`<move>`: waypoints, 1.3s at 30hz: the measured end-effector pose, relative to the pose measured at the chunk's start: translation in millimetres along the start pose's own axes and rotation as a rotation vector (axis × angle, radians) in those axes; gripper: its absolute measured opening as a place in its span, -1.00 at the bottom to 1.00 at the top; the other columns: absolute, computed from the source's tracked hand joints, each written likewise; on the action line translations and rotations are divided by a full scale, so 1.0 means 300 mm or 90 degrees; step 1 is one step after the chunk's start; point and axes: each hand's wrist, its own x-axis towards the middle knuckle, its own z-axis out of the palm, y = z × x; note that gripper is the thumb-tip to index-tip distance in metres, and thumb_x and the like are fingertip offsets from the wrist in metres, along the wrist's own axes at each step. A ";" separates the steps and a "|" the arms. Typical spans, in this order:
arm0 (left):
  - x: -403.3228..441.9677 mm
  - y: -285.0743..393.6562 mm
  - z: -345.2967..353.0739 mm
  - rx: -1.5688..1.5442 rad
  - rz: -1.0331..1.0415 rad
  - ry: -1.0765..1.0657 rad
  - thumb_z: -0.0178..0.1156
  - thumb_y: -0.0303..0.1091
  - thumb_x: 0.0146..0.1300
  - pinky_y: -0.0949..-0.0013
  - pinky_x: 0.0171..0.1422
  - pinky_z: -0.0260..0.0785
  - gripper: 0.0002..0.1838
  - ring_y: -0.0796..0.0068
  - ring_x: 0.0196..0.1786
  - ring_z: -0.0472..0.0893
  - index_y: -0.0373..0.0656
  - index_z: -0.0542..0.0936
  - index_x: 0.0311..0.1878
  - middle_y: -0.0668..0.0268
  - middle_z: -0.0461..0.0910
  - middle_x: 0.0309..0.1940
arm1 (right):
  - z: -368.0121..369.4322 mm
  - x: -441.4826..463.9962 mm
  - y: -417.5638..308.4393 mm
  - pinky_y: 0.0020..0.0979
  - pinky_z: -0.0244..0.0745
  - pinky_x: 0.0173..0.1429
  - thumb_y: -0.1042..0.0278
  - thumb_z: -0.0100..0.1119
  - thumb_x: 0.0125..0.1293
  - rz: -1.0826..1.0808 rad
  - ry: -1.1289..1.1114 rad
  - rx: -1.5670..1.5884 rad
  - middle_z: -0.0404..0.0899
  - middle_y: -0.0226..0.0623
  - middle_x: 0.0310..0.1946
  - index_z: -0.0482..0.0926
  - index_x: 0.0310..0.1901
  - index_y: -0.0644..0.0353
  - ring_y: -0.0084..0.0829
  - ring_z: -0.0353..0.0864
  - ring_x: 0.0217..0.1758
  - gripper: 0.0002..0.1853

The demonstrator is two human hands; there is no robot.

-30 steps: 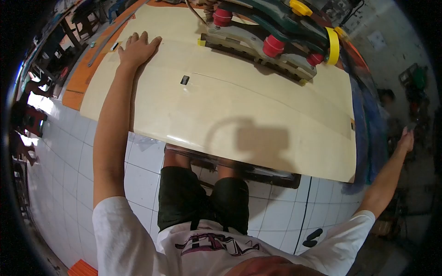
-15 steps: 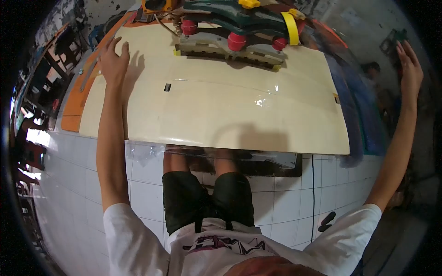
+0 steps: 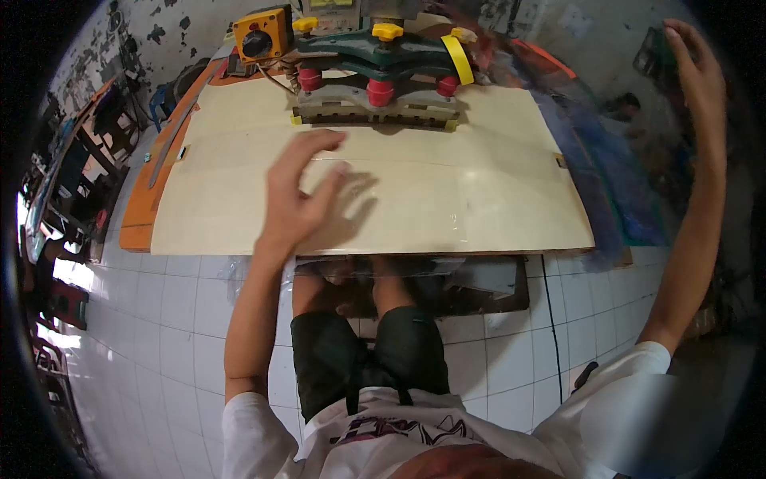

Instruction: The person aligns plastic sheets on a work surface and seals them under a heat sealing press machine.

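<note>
My left hand (image 3: 302, 188) is over the left-middle of a cream board (image 3: 383, 215), fingers curved and apart, thumb spread, casting a shadow on it. Nothing shows between those fingers. Far to the right, my right hand (image 3: 700, 72) is raised beyond the board's edge, its fingers stretched out; no held thing can be made out there. Behind the board stands a machine with a dark green bracket (image 3: 383, 52), yellow knobs, red spacers and a long low bar (image 3: 375, 117). Small dark marks (image 3: 182, 152) show at the board's left and right sides. Glints lie on its surface.
An orange control box (image 3: 262, 36) with a black dial stands behind, left of the machine. A metal ruler-like strip (image 3: 171, 148) lies on the orange tabletop (image 3: 137, 215). Blue film (image 3: 598, 176) hangs at the right. Clear plastic (image 3: 235, 275) hangs below the front edge.
My left hand has moved right and nearer, from the board's far left to its left-middle. A dark mark sits further left on the board. My right hand has risen slightly.
</note>
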 end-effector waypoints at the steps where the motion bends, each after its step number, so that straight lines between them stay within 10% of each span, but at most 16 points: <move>1: 0.005 0.032 0.037 -0.049 -0.008 -0.042 0.26 -0.43 0.25 0.27 0.28 0.38 -0.62 0.27 0.12 0.61 -0.28 0.57 0.14 0.10 0.62 0.03 | -0.025 -0.006 -0.009 -0.37 0.39 0.34 -0.17 0.18 0.38 -0.017 -0.008 0.056 0.67 -0.45 0.06 0.66 0.13 -0.09 -0.43 0.61 0.17 -0.55; 11: 0.149 0.214 0.279 -0.176 -0.005 -0.095 0.43 -0.22 0.18 0.16 0.49 0.22 -0.08 0.23 0.35 0.46 -0.23 0.16 0.51 0.05 0.38 0.37 | -0.169 -0.006 -0.054 -0.58 0.45 -0.10 -0.12 0.23 0.37 0.106 -0.123 0.211 0.61 -0.52 -0.22 0.66 0.13 -0.10 -0.67 0.58 -0.19 -0.58; 16: 0.189 0.283 0.243 -0.574 -0.148 -0.049 0.23 -0.13 0.40 0.37 -0.11 0.61 -0.53 0.31 -0.16 0.73 -0.39 0.54 0.12 0.07 0.67 -0.17 | -0.110 -0.004 -0.045 -0.59 0.36 -0.35 -0.01 0.25 0.39 0.104 -0.172 0.332 0.60 -0.54 -0.30 0.63 0.15 0.03 -0.74 0.43 -0.42 -0.59; 21: 0.195 0.293 0.129 -0.528 -0.295 -0.069 0.01 -0.08 0.53 0.49 -0.39 0.56 -0.55 0.45 -0.49 0.70 -0.37 0.61 -0.03 0.15 0.68 -0.35 | -0.062 -0.093 -0.039 -0.74 0.05 -0.67 0.16 0.18 0.47 0.175 -0.276 0.500 0.60 -0.57 -0.32 0.59 0.12 0.19 -0.90 0.18 -0.73 -0.66; 35: 0.286 0.178 0.004 -0.362 -0.296 -0.121 0.06 -0.05 0.49 0.51 -0.42 0.54 -0.55 0.52 -0.52 0.67 -0.34 0.62 -0.05 0.16 0.71 -0.34 | 0.103 -0.438 -0.201 -0.62 0.36 -0.57 0.24 0.15 0.47 0.384 -0.286 0.839 0.56 -0.45 -0.33 0.54 0.09 0.32 -0.76 0.33 -0.67 -0.67; 39: 0.494 0.123 -0.001 -0.116 -0.115 -0.018 0.21 -0.19 0.40 0.48 -0.18 0.55 -0.63 0.48 -0.30 0.69 -0.32 0.62 0.07 0.12 0.71 -0.25 | 0.194 -0.626 -0.233 -0.64 0.40 -0.51 0.28 0.22 0.42 0.698 -0.228 0.885 0.56 -0.39 -0.28 0.53 0.06 0.33 -0.72 0.41 -0.57 -0.68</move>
